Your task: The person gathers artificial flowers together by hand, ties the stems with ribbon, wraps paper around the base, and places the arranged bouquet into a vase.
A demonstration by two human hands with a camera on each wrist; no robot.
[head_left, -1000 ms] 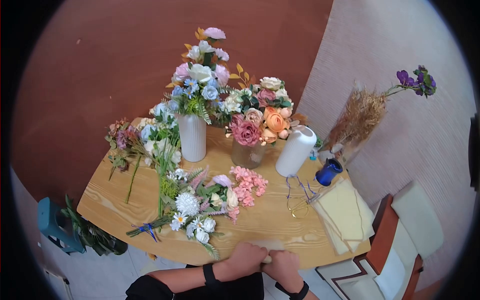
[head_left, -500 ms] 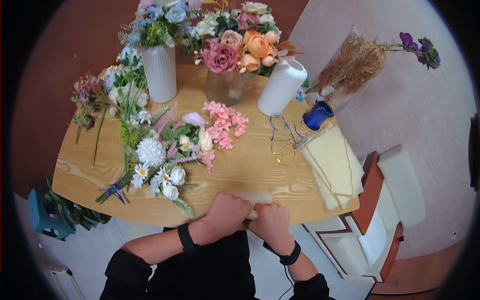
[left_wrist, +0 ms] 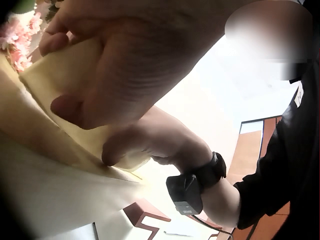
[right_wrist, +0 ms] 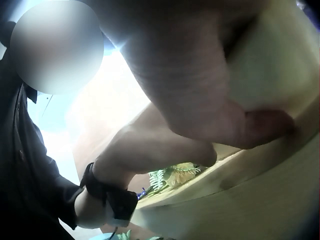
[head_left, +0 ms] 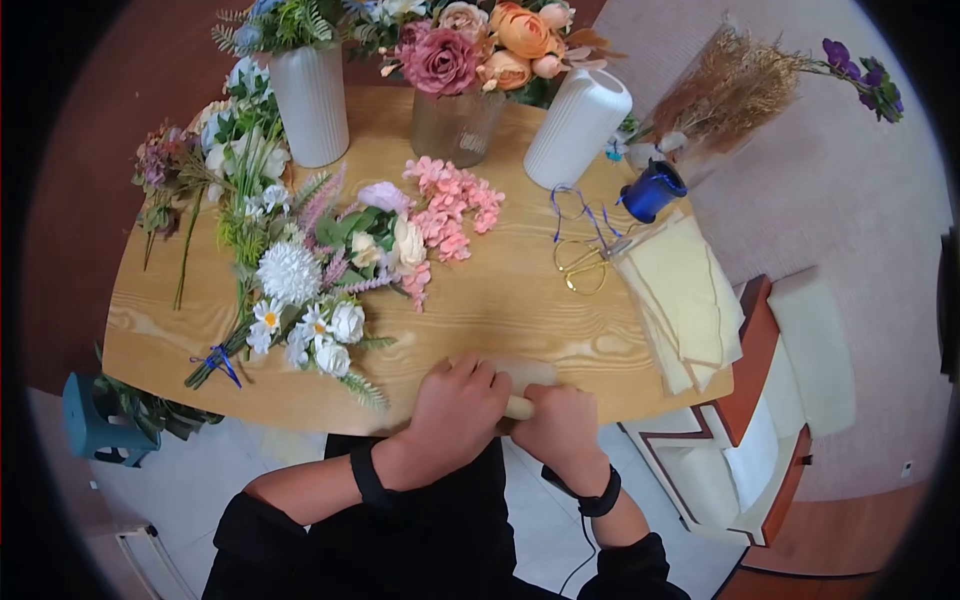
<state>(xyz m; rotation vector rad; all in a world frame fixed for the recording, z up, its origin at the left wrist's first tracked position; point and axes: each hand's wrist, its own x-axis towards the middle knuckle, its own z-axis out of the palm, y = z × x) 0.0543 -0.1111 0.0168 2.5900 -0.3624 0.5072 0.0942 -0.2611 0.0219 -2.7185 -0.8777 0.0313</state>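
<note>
At the table's front edge, both hands hold a cream wrapping sheet [head_left: 518, 407], part of it curled over into a roll. My left hand [head_left: 460, 410] covers the roll's left part, knuckles up. My right hand [head_left: 556, 428] grips its right part, close beside the left hand. In the left wrist view the left thumb lies across the pale sheet [left_wrist: 75, 70], with the right hand [left_wrist: 155, 135] behind it. The right wrist view shows the right thumb [right_wrist: 270, 127] against the sheet near the table edge. Most of the roll is hidden under the fingers.
Left of the hands lies a bouquet [head_left: 290, 275] tied with blue ribbon. Pink blossoms [head_left: 455, 205] lie behind. Gold-handled scissors [head_left: 582, 265], a blue ribbon spool [head_left: 652, 190] and a stack of cream sheets [head_left: 682, 300] are at right. White vases [head_left: 578, 128] and a glass vase [head_left: 455, 130] stand behind.
The head view has tilted down, so the table sits higher in it. Both hands stay on the sheet at the table edge; the left hand's fingers now look more spread over the roll.
</note>
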